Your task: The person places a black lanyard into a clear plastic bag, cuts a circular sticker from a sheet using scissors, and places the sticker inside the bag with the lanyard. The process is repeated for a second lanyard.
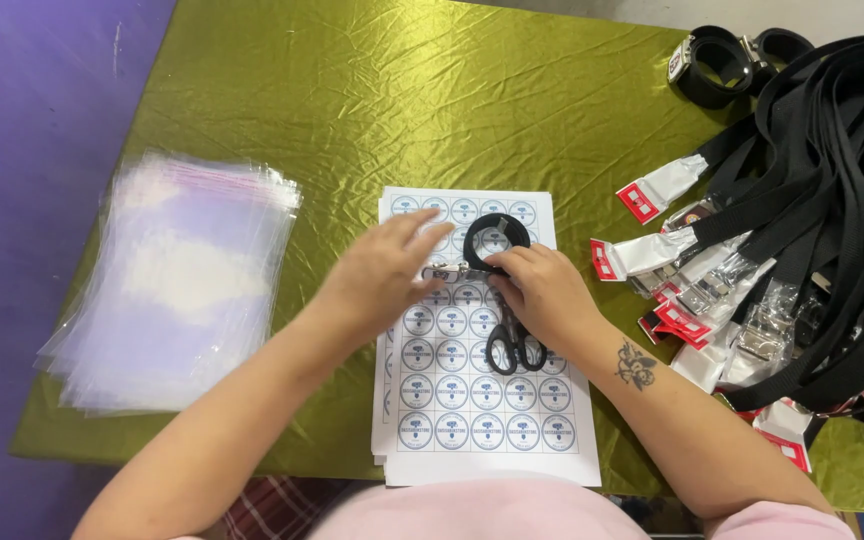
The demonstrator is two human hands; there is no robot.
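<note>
Hands meet over a stack of sticker sheets (482,400) printed with rows of round blue-and-white labels, which lies near the front edge of a table draped in a shiny olive-green cloth (402,90). The right hand (542,290) pinches a rolled black strap (495,238) between thumb and fingertips, the roll standing on its edge over the upper rows of labels. A small metal buckle (449,272) sticks out from the roll toward the left hand (384,272). That hand hovers flat just beside the buckle, fingers spread fairly wide and slightly blurred; whether the fingertips actually touch the buckle cannot be told. Under the right hand's heel lie black-handled scissors (514,350), their loops showing on the sheets toward the front edge.

At the left edge of the cloth sits a stack of clear plastic bags (182,280), fanned slightly and partly hanging over onto the purple floor (22,150). Along the right edge spreads a heap of black straps (832,180), many with their buckle ends wrapped in clear sleeves carrying red-and-white tags (638,202). At the far right corner rest two more rolled straps (717,65), coiled tight and touching each other. A small dark tattoo marks the right forearm, and pink clothing shows at the front edge.
</note>
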